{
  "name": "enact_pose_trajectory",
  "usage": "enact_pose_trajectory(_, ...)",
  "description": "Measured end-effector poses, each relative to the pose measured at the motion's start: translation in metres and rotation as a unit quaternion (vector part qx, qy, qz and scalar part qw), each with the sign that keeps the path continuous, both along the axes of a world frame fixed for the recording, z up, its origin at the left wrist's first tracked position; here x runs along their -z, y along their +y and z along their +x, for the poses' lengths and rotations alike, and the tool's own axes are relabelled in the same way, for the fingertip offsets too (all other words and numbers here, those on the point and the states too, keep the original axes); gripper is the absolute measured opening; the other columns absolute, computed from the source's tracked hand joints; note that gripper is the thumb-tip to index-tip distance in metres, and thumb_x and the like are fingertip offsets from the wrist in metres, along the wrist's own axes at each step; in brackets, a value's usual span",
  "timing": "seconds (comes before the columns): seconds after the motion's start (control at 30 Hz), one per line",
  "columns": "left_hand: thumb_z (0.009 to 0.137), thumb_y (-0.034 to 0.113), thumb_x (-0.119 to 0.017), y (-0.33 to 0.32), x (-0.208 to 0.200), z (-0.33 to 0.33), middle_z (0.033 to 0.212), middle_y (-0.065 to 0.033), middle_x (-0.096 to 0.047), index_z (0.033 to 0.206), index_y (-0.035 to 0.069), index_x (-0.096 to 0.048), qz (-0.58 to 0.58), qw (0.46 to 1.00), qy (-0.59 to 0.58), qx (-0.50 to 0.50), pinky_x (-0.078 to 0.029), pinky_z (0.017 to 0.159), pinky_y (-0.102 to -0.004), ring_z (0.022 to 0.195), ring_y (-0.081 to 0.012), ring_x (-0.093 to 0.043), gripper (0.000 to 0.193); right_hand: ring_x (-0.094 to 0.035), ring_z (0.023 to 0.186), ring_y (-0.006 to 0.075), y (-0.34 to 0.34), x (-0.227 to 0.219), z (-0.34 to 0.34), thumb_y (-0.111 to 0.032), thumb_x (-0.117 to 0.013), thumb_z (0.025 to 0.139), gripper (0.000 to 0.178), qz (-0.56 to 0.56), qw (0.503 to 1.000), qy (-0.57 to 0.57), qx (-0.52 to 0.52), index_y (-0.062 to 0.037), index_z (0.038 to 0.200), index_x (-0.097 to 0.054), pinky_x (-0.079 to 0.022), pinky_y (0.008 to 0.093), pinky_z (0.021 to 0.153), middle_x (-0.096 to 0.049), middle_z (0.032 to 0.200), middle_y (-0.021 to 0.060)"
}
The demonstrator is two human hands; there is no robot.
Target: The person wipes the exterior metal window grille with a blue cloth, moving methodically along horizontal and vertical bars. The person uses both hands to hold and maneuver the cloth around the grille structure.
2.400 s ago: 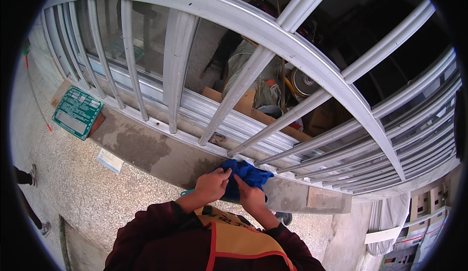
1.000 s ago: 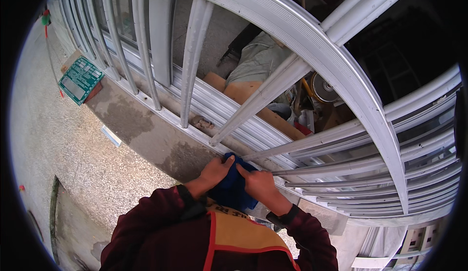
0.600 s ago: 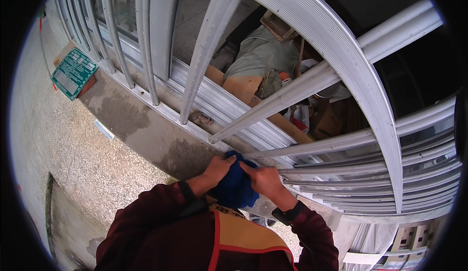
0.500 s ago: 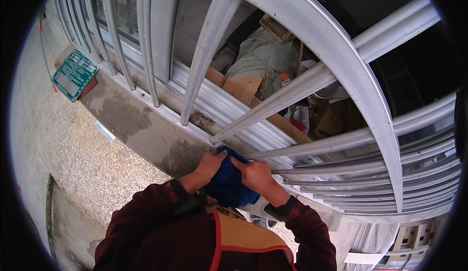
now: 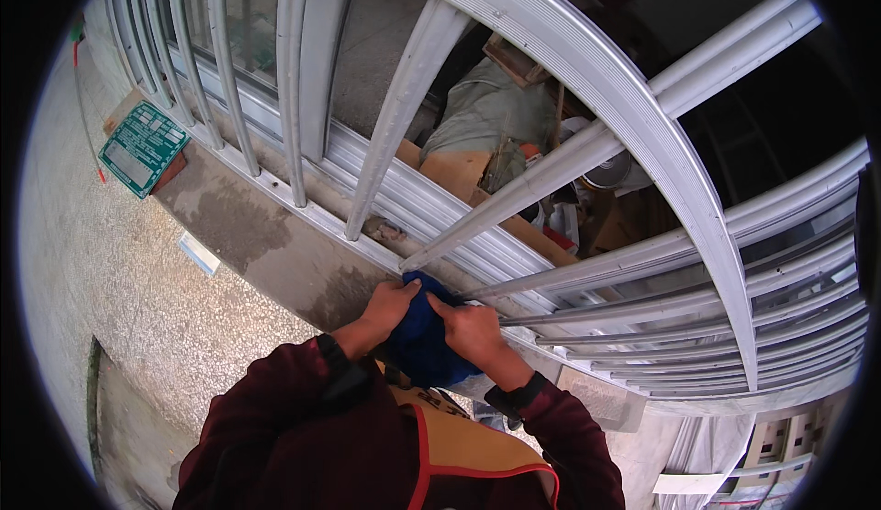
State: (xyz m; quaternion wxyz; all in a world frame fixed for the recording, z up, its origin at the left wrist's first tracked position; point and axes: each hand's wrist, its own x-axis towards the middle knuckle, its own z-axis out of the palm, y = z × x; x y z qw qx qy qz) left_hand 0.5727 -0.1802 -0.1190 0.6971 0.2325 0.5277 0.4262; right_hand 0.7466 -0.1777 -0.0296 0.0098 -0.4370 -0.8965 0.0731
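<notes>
A bunched dark blue cloth (image 5: 424, 349) hangs at the bottom rail (image 5: 378, 254) of a white metal window grille. My left hand (image 5: 389, 306) is closed on its left side, with the thumb near the cloth's top edge. From the right, my right hand (image 5: 473, 333) grips the same cloth, its index finger stretched toward the rail. The cloth's upper end meets the rail near the foot of a slanting bar (image 5: 514, 200). Folds of cloth hide some of my fingertips and the stretch of rail beneath.
Behind the bars stands a sliding window frame (image 5: 431, 226); inside lie a grey-green cloth heap (image 5: 500, 111) and cardboard (image 5: 456, 172). Wet patches darken the concrete ledge (image 5: 275, 251). A green printed package (image 5: 144, 149) and a pale strip (image 5: 199, 254) are at left. A curved grille rail (image 5: 633, 79) arches overhead.
Both hands have slid the blue cloth slightly left along the bottom rail. My right hand has drawn a little nearer to my left. The view has shifted slightly.
</notes>
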Motion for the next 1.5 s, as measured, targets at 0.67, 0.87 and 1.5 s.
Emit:
enact_pose_trajectory(0.67,0.096,0.045,-0.055,-0.016,-0.031,0.043,0.078,-0.0277,-0.061,0.083,-0.004,-0.059,0.175,0.932,0.295,0.117,-0.046,0.068,-0.0434,0.073,-0.0416,-0.061,0.050,-0.061,0.046,0.0261,-0.066,-0.010,0.008,-0.008,-0.060,0.076,0.054,0.092,0.977,-0.009,0.192,-0.0220,0.128,-0.064,-0.048,0.0404,0.043,-0.062,0.058,0.0083)
enact_pose_trajectory(0.87,0.100,0.043,-0.052,-0.017,-0.043,0.037,0.071,-0.0110,-0.062,0.082,-0.004,-0.061,0.119,0.962,0.118,0.215,-0.045,0.063,-0.0368,0.067,-0.0167,-0.057,0.050,-0.062,0.050,0.0301,-0.076,-0.043,0.008,-0.005,-0.059,0.080,0.049,0.043,0.978,-0.014,0.203,-0.0158,0.128,-0.064,-0.049,0.0405,0.047,-0.061,0.059,0.0132)
enact_pose_trajectory(1.5,0.101,0.038,-0.054,-0.007,-0.076,0.048,0.084,0.0044,-0.062,0.102,0.003,-0.068,0.163,0.870,-0.086,0.457,-0.046,0.069,-0.0240,0.078,-0.0034,-0.053,0.038,-0.064,0.055,0.0308,-0.143,-0.046,0.013,0.004,-0.060,0.085,0.043,0.131,0.910,0.175,0.351,-0.0088,0.125,-0.065,-0.048,0.0380,0.050,-0.065,0.070,0.0172)
